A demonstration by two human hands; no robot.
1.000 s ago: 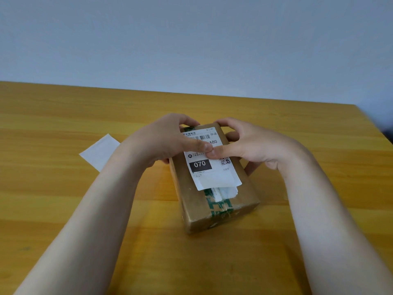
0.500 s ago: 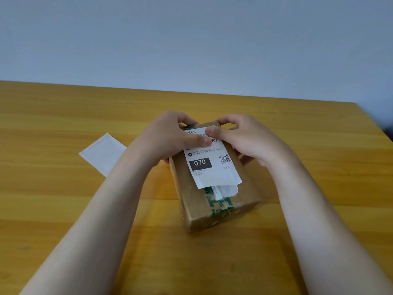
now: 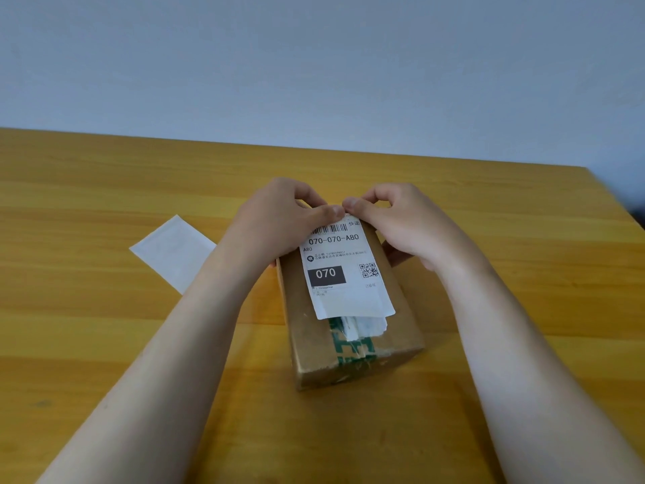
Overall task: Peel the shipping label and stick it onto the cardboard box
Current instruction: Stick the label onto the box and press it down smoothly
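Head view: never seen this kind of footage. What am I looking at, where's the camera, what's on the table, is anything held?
There is no machine here: a person works with bare hands, and the one camera sits on their head, looking forward and down. On the wooden table stands a cardboard box with a white shipping label lying on its top. The left hand and right hand press their thumbs on the label's far edge; nothing is lifted. The white sheet lying to the left is probably the label's peeled backing.

White backing sheet (image 3: 173, 252) flat on wooden table (image 3: 104, 344); pale wall (image 3: 314, 64) behind.
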